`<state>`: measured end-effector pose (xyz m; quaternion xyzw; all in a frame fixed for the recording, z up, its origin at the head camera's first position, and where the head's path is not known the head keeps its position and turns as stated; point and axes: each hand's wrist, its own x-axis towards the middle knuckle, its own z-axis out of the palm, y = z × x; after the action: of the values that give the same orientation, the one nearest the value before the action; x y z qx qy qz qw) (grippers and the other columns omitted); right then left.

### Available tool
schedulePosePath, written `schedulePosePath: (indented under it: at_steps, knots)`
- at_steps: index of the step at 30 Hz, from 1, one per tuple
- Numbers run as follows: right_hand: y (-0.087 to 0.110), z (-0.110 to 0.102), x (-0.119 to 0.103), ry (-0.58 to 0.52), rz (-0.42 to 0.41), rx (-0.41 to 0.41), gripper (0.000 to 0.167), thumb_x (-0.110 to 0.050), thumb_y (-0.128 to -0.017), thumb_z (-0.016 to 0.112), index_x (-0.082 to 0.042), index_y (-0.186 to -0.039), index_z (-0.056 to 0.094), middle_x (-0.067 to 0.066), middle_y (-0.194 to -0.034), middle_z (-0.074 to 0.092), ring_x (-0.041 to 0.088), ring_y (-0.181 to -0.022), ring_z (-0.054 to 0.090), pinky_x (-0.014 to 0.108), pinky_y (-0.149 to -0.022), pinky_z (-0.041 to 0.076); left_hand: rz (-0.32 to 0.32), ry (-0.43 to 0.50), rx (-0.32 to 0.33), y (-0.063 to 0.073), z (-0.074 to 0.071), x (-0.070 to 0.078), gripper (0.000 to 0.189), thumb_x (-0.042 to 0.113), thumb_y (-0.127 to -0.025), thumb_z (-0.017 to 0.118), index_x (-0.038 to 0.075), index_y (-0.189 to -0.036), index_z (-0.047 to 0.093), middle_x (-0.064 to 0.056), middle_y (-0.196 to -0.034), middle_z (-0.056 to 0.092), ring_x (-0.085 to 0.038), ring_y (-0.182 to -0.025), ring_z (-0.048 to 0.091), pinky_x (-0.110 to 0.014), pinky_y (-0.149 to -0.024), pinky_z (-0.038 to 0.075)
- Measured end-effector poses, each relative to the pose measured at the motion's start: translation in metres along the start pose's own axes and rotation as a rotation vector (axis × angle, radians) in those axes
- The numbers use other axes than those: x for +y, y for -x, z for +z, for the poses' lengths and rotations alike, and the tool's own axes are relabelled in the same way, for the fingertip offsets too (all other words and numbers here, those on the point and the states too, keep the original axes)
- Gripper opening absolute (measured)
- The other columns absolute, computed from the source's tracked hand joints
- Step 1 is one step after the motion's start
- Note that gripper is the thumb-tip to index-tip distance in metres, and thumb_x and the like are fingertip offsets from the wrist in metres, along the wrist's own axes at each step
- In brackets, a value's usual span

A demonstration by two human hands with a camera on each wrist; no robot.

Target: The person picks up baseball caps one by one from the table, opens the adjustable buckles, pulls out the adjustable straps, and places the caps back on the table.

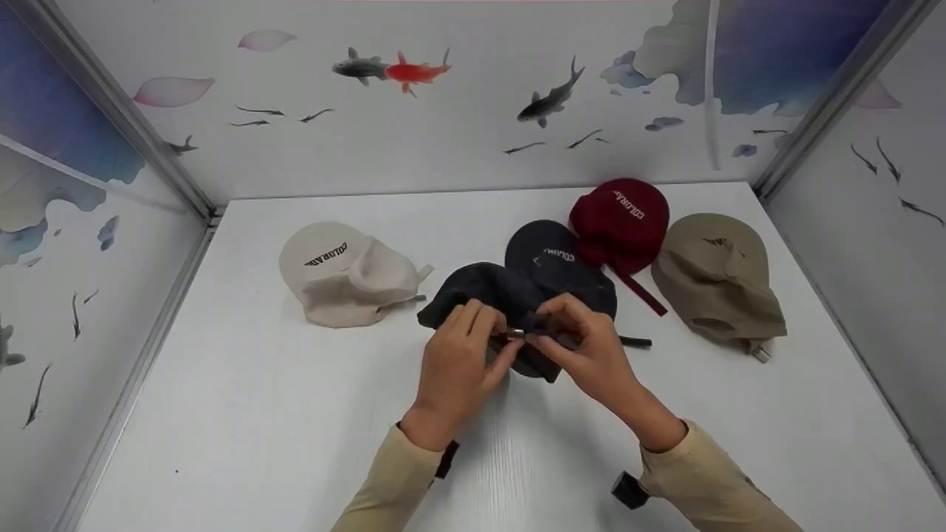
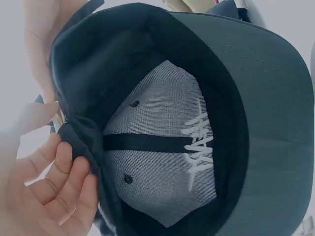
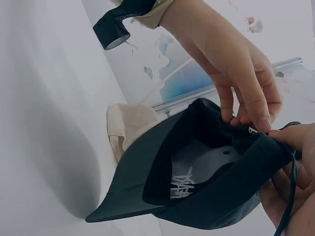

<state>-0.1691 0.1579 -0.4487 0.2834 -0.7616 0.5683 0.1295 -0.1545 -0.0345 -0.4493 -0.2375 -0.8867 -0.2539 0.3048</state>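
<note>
Both hands hold a black baseball cap [image 1: 480,284] by its back closure, above the table. My left hand [image 1: 454,362] pinches the band beside a small metal buckle [image 1: 515,334]. Facing it, my right hand [image 1: 595,358] pinches the strap close to that buckle; a length of strap [image 3: 291,199] hangs past the right fingers in the right wrist view. The left wrist view looks into the cap's inside [image 2: 157,103], with a pale mesh lining and white stitching. Its dark brim [image 2: 280,118] points away from the left hand.
On the white table [image 1: 244,414], a cream cap [image 1: 355,277] lies to the left. Behind the held cap lies a navy cap [image 1: 565,270], with a dark red cap [image 1: 624,222] and a khaki cap [image 1: 717,281] to the right. Printed panels [image 1: 473,111] wall the table's back and sides.
</note>
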Motion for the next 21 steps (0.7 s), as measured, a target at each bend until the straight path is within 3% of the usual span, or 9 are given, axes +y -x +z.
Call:
schedulePosePath:
  at_steps: [7, 14, 21]
  knots:
    - [0.0018, 0.0003, 0.0018, -0.035, 0.002, -0.012, 0.016, 0.008, -0.088, 0.068, 0.001, -0.102, 0.062, 0.016, -0.086, 0.074, 0.003, -0.081, 0.069, 0.018, -0.068, 0.058, -0.025, 0.049, -0.028, 0.0009, 0.0018, 0.0009, 0.032, 0.033, -0.086, 0.079, 0.012, -0.098, 0.057, 0.001, -0.091, 0.056, -0.01, -0.083, 0.054, -0.02, -0.069, 0.053]
    - [0.0033, 0.004, 0.0035, -0.03, -0.028, -0.023, 0.015, 0.007, -0.088, 0.069, 0.0, -0.099, 0.063, 0.015, -0.085, 0.074, 0.003, -0.078, 0.068, 0.018, -0.068, 0.057, -0.028, 0.058, -0.01, 0.002, 0.0047, 0.0046, 0.024, 0.016, -0.081, 0.073, 0.011, -0.098, 0.058, 0.001, -0.086, 0.056, -0.008, -0.077, 0.056, -0.018, -0.064, 0.05]
    - [0.0045, 0.0079, 0.0037, -0.039, -0.025, -0.035, 0.015, 0.005, -0.088, 0.069, -0.001, -0.1, 0.063, 0.015, -0.087, 0.074, 0.003, -0.08, 0.068, 0.017, -0.07, 0.057, -0.046, 0.092, -0.039, 0.0036, 0.0037, 0.005, 0.023, 0.005, -0.08, 0.066, 0.009, -0.101, 0.057, -0.001, -0.088, 0.059, -0.009, -0.074, 0.058, -0.021, -0.065, 0.052]
